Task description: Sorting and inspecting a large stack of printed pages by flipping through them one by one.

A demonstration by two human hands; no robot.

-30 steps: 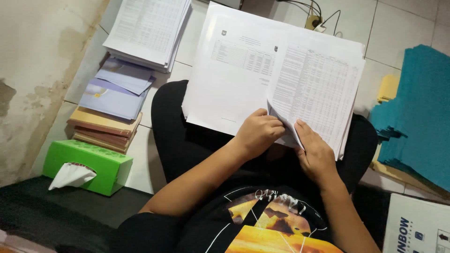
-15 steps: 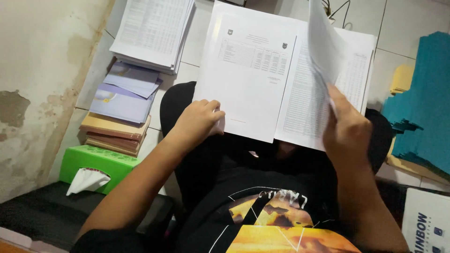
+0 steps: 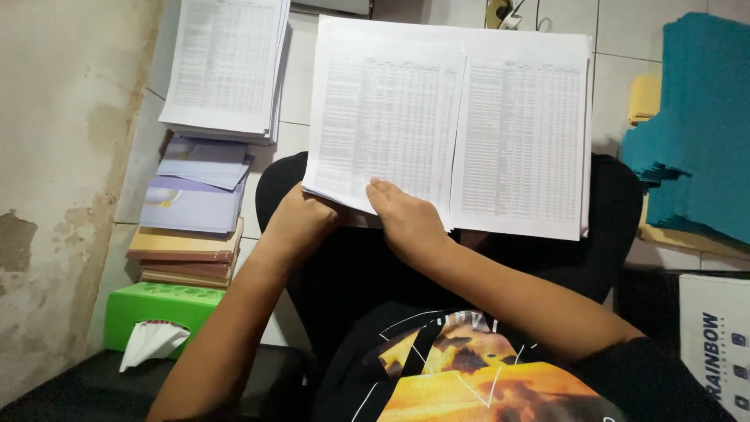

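Note:
An opened stack of printed table sheets (image 3: 516,141) lies across my lap, with a left page (image 3: 383,117) and a right page side by side. My left hand (image 3: 301,223) curls around the lower left edge of the stack. Just to its right, my right hand (image 3: 406,219) lies flat, palm down, on the bottom of the left page near the middle fold. Its fingers point up the sheet. Both forearms reach in from below over my black printed shirt.
On the tiled floor at left lie another pile of printed sheets (image 3: 226,66), purple booklets (image 3: 199,184) on brown books (image 3: 183,254), and a green tissue box (image 3: 160,309). A teal paper stack (image 3: 695,125) and a white box (image 3: 715,344) sit at right. A stained wall (image 3: 55,156) runs along the left.
My right hand has carried a lifted sheet over from the right side to the left and now presses it flat. My left hand has shifted to the stack's lower left edge.

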